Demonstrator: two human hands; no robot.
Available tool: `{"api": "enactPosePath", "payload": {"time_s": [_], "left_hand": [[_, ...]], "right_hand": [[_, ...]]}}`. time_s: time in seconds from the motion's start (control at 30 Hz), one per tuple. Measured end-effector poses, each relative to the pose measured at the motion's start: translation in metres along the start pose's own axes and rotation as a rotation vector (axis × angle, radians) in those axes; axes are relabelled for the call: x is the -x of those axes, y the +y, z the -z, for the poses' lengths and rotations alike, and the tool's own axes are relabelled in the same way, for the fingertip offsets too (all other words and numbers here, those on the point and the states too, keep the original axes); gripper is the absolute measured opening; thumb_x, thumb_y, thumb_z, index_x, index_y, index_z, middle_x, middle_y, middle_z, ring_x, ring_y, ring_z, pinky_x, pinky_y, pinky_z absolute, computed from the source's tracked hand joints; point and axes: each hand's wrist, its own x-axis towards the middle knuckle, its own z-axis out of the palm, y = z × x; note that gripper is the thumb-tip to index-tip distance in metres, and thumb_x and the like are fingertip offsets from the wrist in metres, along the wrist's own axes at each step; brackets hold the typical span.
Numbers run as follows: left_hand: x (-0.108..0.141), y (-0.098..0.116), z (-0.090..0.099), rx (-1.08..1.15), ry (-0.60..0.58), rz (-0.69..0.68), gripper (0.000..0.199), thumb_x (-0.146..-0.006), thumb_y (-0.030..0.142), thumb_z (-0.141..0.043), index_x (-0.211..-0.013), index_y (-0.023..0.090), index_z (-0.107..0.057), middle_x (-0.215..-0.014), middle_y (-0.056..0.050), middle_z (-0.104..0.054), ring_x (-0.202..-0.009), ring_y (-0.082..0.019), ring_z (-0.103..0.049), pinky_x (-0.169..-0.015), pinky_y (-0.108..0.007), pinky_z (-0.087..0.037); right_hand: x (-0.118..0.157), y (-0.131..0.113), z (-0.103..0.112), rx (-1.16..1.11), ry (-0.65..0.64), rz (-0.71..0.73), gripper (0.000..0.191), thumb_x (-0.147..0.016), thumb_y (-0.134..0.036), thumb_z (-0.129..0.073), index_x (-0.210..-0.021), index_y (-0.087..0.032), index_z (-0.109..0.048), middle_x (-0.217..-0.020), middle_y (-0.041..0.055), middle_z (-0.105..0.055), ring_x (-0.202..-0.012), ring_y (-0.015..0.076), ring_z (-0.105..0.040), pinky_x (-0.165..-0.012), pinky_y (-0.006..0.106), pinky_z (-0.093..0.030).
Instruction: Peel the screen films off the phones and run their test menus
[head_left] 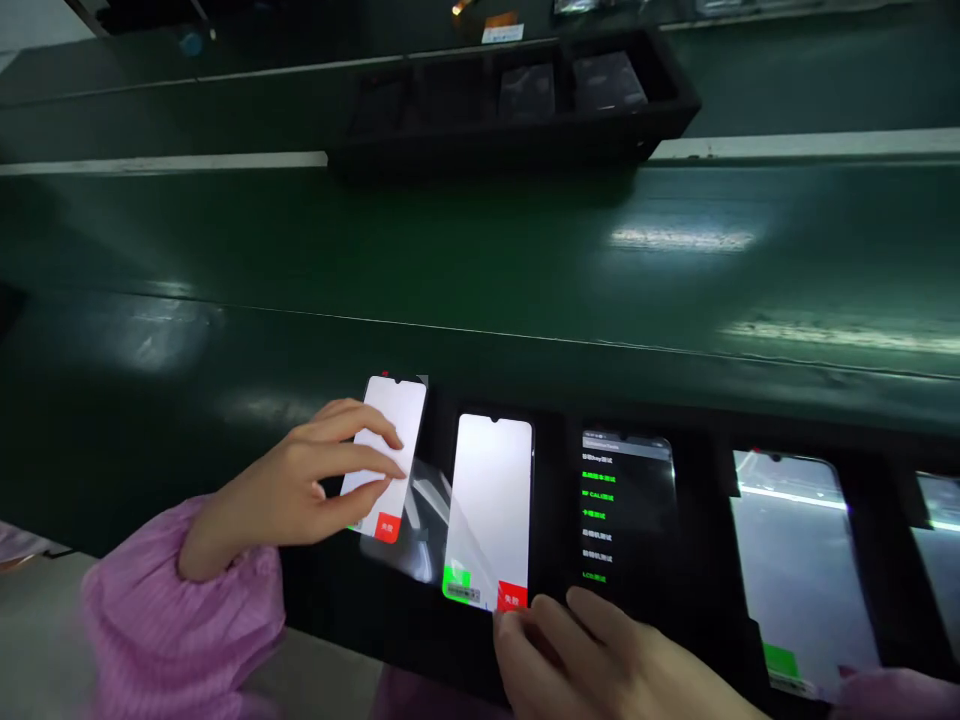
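Note:
My left hand (pixel 322 470) is over the leftmost phone (pixel 385 400), its fingers bent and apart above the white screen; contact with the glass is hard to judge. A second phone (pixel 491 480) lies to its right, also white, with a green and a red box at the bottom. Clear plastic film (pixel 420 525) spans the gap between these phones and crosses the second one's lower part. At that phone's bottom right corner, my right hand (pixel 585 650) is closed, fingertips together where the film's edge runs. Its pinch is partly hidden.
Rightward in the row lie a phone with a dark text menu (pixel 626 510), a phone with a grey-white screen (pixel 802 560) and another cut by the frame edge (pixel 941 520). Beyond the green work surface (pixel 450 250) stands a black compartment tray (pixel 487 150) holding dark flat items.

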Motion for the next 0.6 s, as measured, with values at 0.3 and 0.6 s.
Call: {"api": "enactPosePath", "payload": {"time_s": [0.3,0.6], "left_hand": [[-0.020,-0.055,-0.020,-0.079,0.093,0.396,0.035,-0.106,0.039,-0.049,-0.111,0.021,-0.078,-0.111,-0.005,-0.072,-0.101,-0.019,-0.067,-0.093,-0.035,-0.056],[-0.005,-0.044,-0.010,0.055,-0.023,0.371,0.028,-0.096,0.050,-0.066,-0.106,0.028,-0.080,-0.106,-0.002,-0.077,-0.096,-0.020,-0.069,-0.084,-0.033,-0.057]], "right_hand": [[-0.031,0.083,-0.003,-0.629,0.166,-0.594,0.011,-0.102,-0.018,-0.057,-0.094,-0.021,-0.064,-0.081,-0.0011,-0.065,-0.060,0.0103,-0.057,-0.053,0.026,-0.043],[-0.028,0.091,0.013,-0.830,0.205,-0.928,0.014,-0.105,-0.039,-0.058,-0.099,-0.027,-0.053,-0.087,0.0028,-0.066,-0.056,0.0135,-0.054,-0.048,0.030,-0.044]]}}
